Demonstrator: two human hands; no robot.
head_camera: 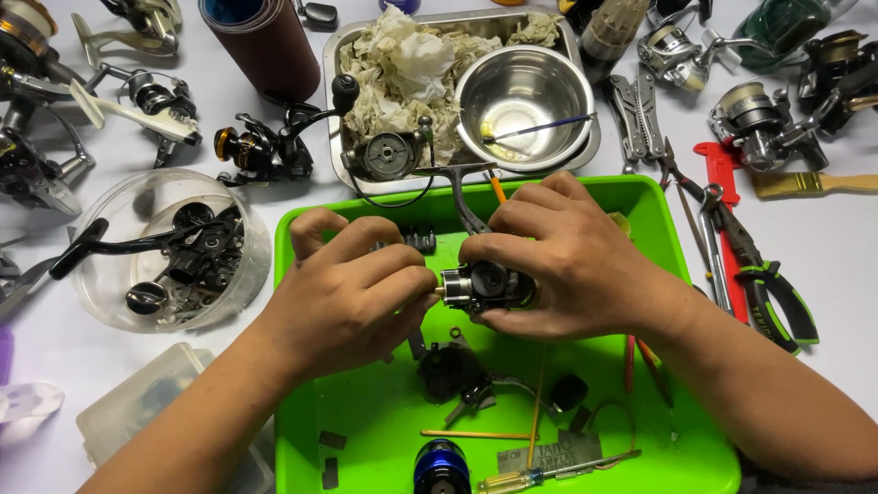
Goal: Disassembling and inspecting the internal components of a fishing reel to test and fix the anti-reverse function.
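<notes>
Right hand: the right hand (567, 261) is clamped around the fishing reel body (485, 285), fingers curled over its top and thumb under it, holding it just above the green tray (366, 430).
Left hand: the left hand (352, 293) is pinched together at the reel body's left end, fingertips meeting on a small brass-coloured shaft end (440, 291); whether it turns or only steadies cannot be told.
Doing it well: by my judgement the right hand's grip should stay firm and level while the left works only with its fingertips, and the work should be kept over the green tray so that any small part that drops lands there.
Reel body look: dark metal with a silvery collar near the shaft end, compact, mostly hidden by fingers; a thin grey bail arm (462, 197) rises from it toward the tray's far edge.
In the green tray: nearer the person than the reel body lie a black housing part (450, 370), thin wooden sticks (480, 434) and a small screwdriver (549, 474).
Beyond the green tray: a steel pan (340, 55) with crumpled rags (412, 64) and a steel bowl (523, 96).
Left of the green tray: a clear tub (251, 274) of dark reel parts on the white desk (823, 238).
Right of the green tray: pliers (764, 284).
</notes>
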